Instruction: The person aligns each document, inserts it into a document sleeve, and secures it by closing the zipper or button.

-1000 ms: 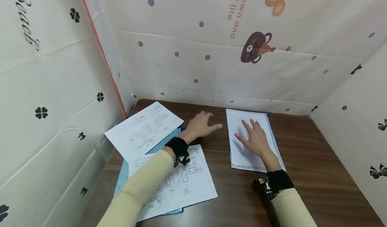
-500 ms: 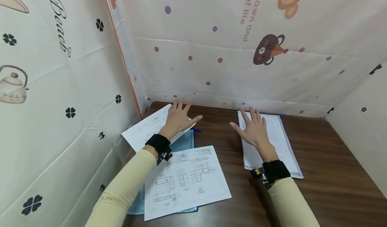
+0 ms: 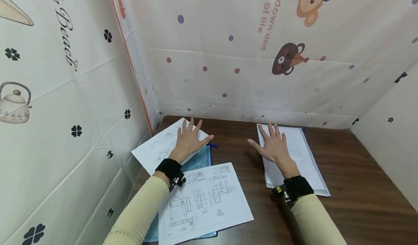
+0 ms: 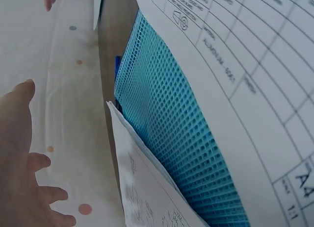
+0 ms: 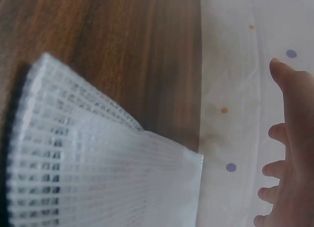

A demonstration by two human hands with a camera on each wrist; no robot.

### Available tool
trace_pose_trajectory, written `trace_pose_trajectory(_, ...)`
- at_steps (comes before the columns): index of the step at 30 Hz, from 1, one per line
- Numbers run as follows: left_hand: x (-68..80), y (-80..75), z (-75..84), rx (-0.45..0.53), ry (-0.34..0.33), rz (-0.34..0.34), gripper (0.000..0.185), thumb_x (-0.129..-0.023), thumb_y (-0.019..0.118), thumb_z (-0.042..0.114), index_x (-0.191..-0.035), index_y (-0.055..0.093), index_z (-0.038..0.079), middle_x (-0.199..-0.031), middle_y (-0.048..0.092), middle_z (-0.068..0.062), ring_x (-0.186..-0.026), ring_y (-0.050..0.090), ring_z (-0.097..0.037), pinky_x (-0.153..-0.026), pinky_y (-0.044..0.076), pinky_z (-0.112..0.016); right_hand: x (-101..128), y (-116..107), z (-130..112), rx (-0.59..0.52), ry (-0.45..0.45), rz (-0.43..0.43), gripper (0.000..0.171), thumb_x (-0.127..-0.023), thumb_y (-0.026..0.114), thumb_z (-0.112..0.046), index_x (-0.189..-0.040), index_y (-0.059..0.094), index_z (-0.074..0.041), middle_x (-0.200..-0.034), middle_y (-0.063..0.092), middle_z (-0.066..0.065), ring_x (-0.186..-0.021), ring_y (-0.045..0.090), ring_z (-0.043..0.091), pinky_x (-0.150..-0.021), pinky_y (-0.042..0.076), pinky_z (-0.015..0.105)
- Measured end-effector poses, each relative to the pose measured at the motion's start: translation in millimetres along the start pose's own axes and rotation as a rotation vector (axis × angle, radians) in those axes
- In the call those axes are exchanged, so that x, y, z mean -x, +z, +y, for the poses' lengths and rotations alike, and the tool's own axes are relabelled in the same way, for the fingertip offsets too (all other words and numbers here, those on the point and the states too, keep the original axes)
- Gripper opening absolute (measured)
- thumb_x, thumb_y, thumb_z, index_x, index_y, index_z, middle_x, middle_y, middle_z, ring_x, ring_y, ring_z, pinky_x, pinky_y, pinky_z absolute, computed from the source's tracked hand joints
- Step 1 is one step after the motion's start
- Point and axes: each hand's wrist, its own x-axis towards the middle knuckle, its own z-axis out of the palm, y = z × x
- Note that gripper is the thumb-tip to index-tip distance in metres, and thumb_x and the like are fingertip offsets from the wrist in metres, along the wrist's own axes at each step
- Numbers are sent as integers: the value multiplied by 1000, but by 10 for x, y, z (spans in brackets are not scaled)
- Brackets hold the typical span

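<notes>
1. Left hand [image 3: 188,140]: fingers spread flat on the far drawing sheet [image 3: 163,144], left of the blue mesh pouch [image 3: 199,157].
2. Right hand [image 3: 273,146]: fingers spread flat on the white mesh pouch [image 3: 302,154], well right of the blue one.

The left wall sheet [image 3: 65,92] carries black script lettering that reads "Beach" running downward, with the end of another word above it cut off by the frame edge. On the back wall sheet [image 3: 261,56], left of the brown bear print [image 3: 287,58], orange letters run sideways: "down and" and, beside it, "of life"; the line starts with a "w" whose word is cut off at the top. The drawing sheet [image 3: 205,198] on the desk [image 3: 352,187] bears a title block and small captions, too fine to read from the head view. In the left wrist view the same sheet [image 4: 255,65] shows table cells with blurred small print and, at the lower right corner, a large "A4".
</notes>
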Motion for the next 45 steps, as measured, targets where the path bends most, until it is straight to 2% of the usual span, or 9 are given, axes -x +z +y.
trace_pose_trajectory(7,-61,-42,85,10,17,-24,102,-94,43,86,-171,20,23,-176,11,-18,-161,1,-47,-124,13,-71,18,15,111,3,14,6,99,-98,47,-79,-169,27,-14,-175,9,26,-158,9,54,-118,10,80)
trace_pose_trajectory(15,-57,52,71,-17,6,-62,103,-93,40,88,-171,22,23,-176,14,-17,-161,5,-48,-124,14,-71,87,77,156,2,19,-24,99,-98,47,-78,-169,26,-13,-173,13,29,-157,10,55,-118,11,80)
trace_pose_trajectory(18,-27,74,33,-8,8,-91,102,-94,42,87,-171,24,22,-176,15,-18,-160,8,-50,-124,14,-71,122,94,148,-1,15,-28,98,-98,48,-78,-169,27,-13,-173,14,29,-157,11,55,-118,13,80)
trace_pose_trajectory(27,71,50,-180,7,-16,-182,98,-96,58,75,-170,25,20,-174,20,-21,-158,12,-53,-122,17,-73,171,120,157,2,24,-22,98,-98,51,-77,-168,30,-12,-173,15,29,-157,12,55,-119,11,79)
trace_pose_trajectory(31,94,41,-216,-6,-26,-193,97,-96,60,73,-170,26,20,-174,20,-21,-158,12,-53,-122,18,-73,185,136,164,2,24,-31,98,-98,51,-77,-168,30,-11,-172,16,29,-157,12,55,-119,12,79)
trace_pose_trajectory(35,91,44,-210,-8,-13,-174,96,-96,59,73,-170,27,20,-174,20,-20,-159,12,-52,-123,18,-72,180,150,163,5,25,-25,98,-98,51,-77,-167,32,-10,-172,18,29,-157,13,54,-119,12,79)
trace_pose_trajectory(37,90,38,-207,-10,-21,-174,94,-97,62,71,-169,31,19,-174,22,-19,-159,14,-51,-123,19,-72,171,153,152,0,26,-21,98,-98,52,-76,-166,34,-9,-171,20,29,-156,16,55,-119,15,78)
trace_pose_trajectory(41,100,11,-199,-19,-55,-205,85,-97,71,59,-163,43,14,-169,35,-19,-156,24,-49,-120,26,-72,147,175,104,-21,22,3,93,-98,56,-72,-159,45,-3,-161,38,32,-146,36,55,-113,33,74)
trace_pose_trajectory(45,98,6,-189,-29,-59,-223,81,-96,75,53,-159,48,11,-165,42,-18,-154,31,-48,-117,32,-72,99,190,-11,-139,3,13,79,-101,62,-59,-149,55,3,-143,54,34,-130,51,54,-105,44,68)
